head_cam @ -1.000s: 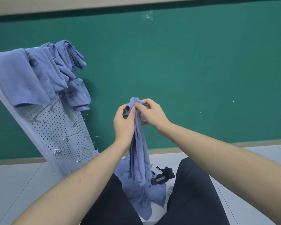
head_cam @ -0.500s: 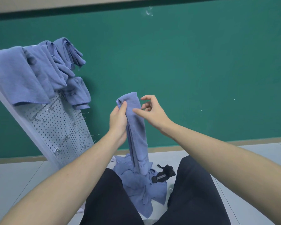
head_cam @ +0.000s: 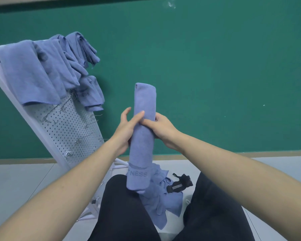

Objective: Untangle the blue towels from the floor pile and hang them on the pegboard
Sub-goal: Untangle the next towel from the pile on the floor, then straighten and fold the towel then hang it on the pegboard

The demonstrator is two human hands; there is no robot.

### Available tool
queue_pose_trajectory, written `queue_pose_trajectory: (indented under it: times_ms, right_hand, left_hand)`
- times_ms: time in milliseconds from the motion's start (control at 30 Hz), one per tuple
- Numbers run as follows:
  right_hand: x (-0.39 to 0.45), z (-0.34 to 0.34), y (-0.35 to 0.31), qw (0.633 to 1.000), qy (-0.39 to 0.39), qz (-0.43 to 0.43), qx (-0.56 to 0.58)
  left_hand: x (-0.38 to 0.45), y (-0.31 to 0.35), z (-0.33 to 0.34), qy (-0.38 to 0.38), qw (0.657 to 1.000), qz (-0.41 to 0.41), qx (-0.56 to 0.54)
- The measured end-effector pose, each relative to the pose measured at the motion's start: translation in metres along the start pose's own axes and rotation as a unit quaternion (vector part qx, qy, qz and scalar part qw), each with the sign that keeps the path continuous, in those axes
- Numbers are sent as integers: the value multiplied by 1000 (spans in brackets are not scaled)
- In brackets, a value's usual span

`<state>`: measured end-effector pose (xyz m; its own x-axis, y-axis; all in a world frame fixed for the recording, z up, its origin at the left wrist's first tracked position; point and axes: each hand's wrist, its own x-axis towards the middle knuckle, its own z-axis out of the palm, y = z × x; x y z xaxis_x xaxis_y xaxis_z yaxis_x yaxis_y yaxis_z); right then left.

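Both hands grip the blue towel (head_cam: 143, 136), held upright to the right of the pegboard (head_cam: 68, 129): left hand (head_cam: 127, 129) wraps its left side, right hand (head_cam: 161, 127) pinches its right. More hung towels (head_cam: 42, 72) drape the pegboard's top; the floor pile (head_cam: 163, 200) lies below the held towel.

Pegboard (head_cam: 71, 129) stands left of the floor pile (head_cam: 163, 200), towels (head_cam: 42, 72) draped on top.

Both hands' grip on upright blue towel (head_cam: 143, 136), pegboard (head_cam: 68, 129) left
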<state>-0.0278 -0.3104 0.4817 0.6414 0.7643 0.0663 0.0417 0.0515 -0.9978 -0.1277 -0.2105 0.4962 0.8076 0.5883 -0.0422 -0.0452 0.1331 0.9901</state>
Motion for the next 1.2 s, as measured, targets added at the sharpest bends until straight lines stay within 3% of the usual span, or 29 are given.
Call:
queue_pose_trajectory:
  times_ms: [133,367,433,500,567,600,700,800,867,1033,1133,1200]
  right_hand:
    - [23,15,3,997,33,43,49]
    - [55,48,-9,993,-22,99,-54]
    - [66,52,-10,990,-12,77,-121]
    - [78,55,-3,984,16,-5,-177]
    - [89,54,2,953,4,-156,-260]
    - [96,54,4,921,-30,-225,-318]
    - [117,67,-5,837,-103,-332,-423]
    - [139,87,-16,770,-43,-425,-474]
    - [150,98,-19,746,-19,-452,-489]
    - [165,125,-18,809,-110,-348,-460]
    - [174,136,-19,874,-116,-300,-365]
    - [182,142,-17,880,-103,-288,-365]
  left_hand:
    - [-2,-22,-30,-5,998,-11,53]
    - [17,-15,-91,42,982,44,177]
    - [23,-4,-105,41,982,43,177]
    - [30,8,-120,42,986,34,156]
    - [38,19,-132,46,990,20,132]
    - [42,24,-136,47,992,12,118]
    - [52,37,-146,44,996,-7,79]
    - [64,47,-156,51,997,-6,64]
    - [73,51,-164,62,996,0,58]
    - [95,55,-179,112,993,1,34]
    - [97,54,-186,98,995,-24,-11]
    - [95,50,-190,74,996,-37,-36]
